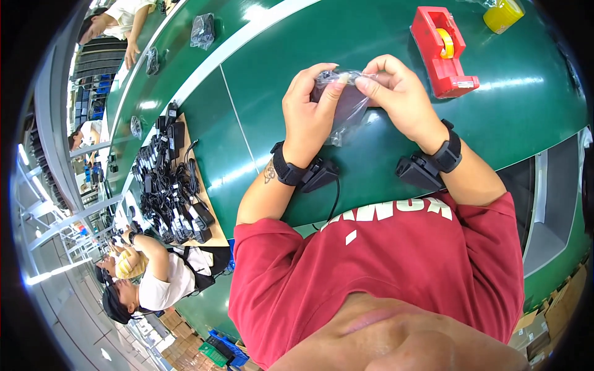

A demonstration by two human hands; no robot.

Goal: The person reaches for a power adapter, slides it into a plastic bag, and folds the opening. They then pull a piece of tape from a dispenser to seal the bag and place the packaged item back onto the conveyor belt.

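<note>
Both hands met above the green table (383,43). From the head camera, the left hand (311,111) was curled closed on the left side of a clear plastic bag (346,105) with a dark item inside, thumb and forefinger pinching its top edge. The right hand (399,93) pinched the same top edge from the right, fingers bent tight against it. That bag hung between the two hands, just over the table surface, near the person's chest. Each wrist wore a black strap with a small black device. A red tape dispenser (442,52) stood just beyond the right hand, a yellow tape roll (502,15) farther off. At the left, a heap of black adapters and cables (170,185) lay on a board, beside another person's arm.
</note>
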